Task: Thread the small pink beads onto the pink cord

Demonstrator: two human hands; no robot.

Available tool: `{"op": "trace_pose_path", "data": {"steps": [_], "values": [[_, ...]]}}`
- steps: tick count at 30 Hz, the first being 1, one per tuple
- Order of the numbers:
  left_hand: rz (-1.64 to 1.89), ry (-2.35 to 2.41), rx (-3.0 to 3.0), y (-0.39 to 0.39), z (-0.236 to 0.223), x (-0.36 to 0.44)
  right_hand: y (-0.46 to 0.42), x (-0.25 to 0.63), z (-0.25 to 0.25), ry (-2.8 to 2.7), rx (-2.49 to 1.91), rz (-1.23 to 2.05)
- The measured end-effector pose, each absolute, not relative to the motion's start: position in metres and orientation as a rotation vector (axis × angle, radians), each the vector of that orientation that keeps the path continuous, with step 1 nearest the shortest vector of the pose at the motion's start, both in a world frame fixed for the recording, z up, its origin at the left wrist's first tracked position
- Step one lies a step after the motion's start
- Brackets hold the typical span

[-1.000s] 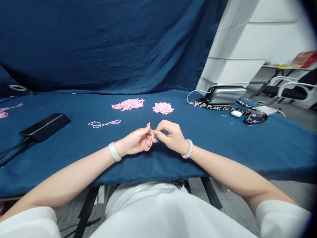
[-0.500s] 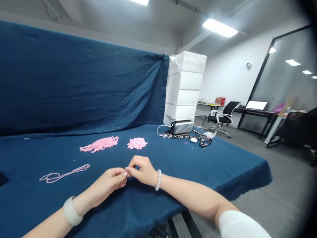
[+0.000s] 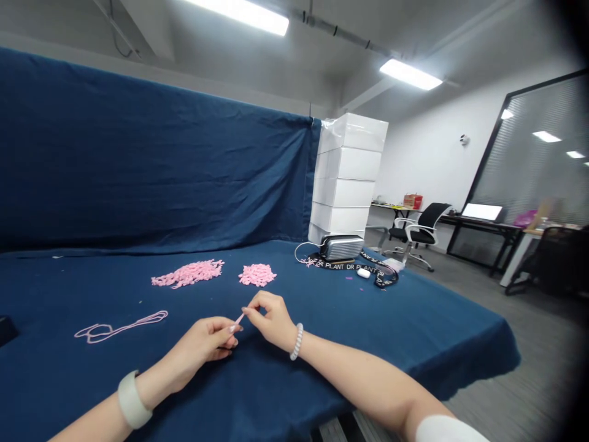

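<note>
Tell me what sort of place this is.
Probably an office or workroom: there's a wheeled office chair, a desk with a lit screen, and long ceiling lights.

Cord frt L, pile behind, stack R

Bench & backdrop: matt blue cloth, lightly creased. Far-right boxes smooth, white, w/ glossy clear plastic film on top. Case ribbed, silvery, metal-look. Earbud case smooth, white.
</note>
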State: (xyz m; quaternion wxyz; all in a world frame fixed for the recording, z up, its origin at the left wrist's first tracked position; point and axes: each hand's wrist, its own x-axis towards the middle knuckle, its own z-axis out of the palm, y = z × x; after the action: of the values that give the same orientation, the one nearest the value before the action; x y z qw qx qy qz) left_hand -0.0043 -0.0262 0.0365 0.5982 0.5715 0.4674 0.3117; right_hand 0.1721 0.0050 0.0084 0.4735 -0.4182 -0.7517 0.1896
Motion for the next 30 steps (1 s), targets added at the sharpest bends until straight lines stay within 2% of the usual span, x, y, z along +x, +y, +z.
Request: {"op": "trace_pose_path", "data": {"steps": [6,15,26,28,30], "values": [[0.803,1.192,1.596,-0.023,0.032,-0.008,0.01,0.174,0.01,-1.794,-1.072,0.48],[0.5,1.431,2.468,-0.032,0.053,-0.021,0.013,0.17,-0.003,-1.928,-1.087,0.527],[0.372,1.974,2.357,-0.042,0.048,-0.071,0.018,0.116,-0.01,-2.273,-1.138,0.57],[0.478,2.017,2.271,-0.061,0.051,-0.073,0.017,0.116,-0.01,-2.336,-1.164,0.529],[0.747,1.819,2.129,-0.093,0.057,-0.077,0.014,0.119,-0.008,-2.409,-1.175,0.477]]}}
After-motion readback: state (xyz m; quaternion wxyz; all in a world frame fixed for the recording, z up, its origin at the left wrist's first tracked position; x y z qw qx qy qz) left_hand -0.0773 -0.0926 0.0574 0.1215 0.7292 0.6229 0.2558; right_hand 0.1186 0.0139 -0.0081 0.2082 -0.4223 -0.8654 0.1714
